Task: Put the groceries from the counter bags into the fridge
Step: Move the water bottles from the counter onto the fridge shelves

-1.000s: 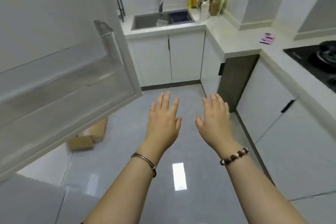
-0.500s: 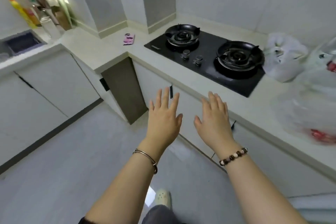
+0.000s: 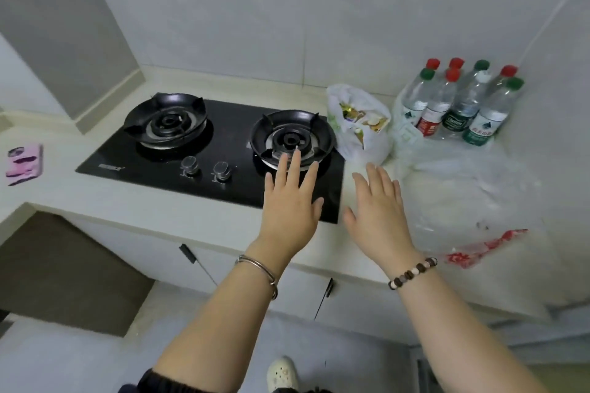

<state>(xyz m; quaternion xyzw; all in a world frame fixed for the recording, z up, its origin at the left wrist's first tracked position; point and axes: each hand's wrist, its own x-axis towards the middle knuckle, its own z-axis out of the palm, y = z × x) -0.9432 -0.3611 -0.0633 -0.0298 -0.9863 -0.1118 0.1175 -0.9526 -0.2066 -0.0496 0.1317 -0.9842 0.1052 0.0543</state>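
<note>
A white plastic bag [image 3: 364, 140] with snack packets showing in its mouth stands on the counter right of the stove. Several water bottles [image 3: 459, 105] with red and green caps stand in the back right corner. A flat clear bag [image 3: 472, 201] with red print lies in front of them. My left hand [image 3: 290, 204] hovers open, fingers straight, over the stove's front right corner. My right hand [image 3: 380, 204] hovers open over the counter, just short of the white bag. Neither hand holds anything. The fridge is out of view.
A black two-burner gas stove [image 3: 134, 156] with two knobs is set into the pale counter [image 3: 178, 217]. A pink phone [image 3: 25, 163] lies at the far left. Cabinet doors run below the counter edge. My white shoe [image 3: 282, 373] shows on the grey floor.
The view swung right, from the open fridge door and the sink to the stove and the bags. Both hands stayed open and raised and now reach over the counter near the bags.
</note>
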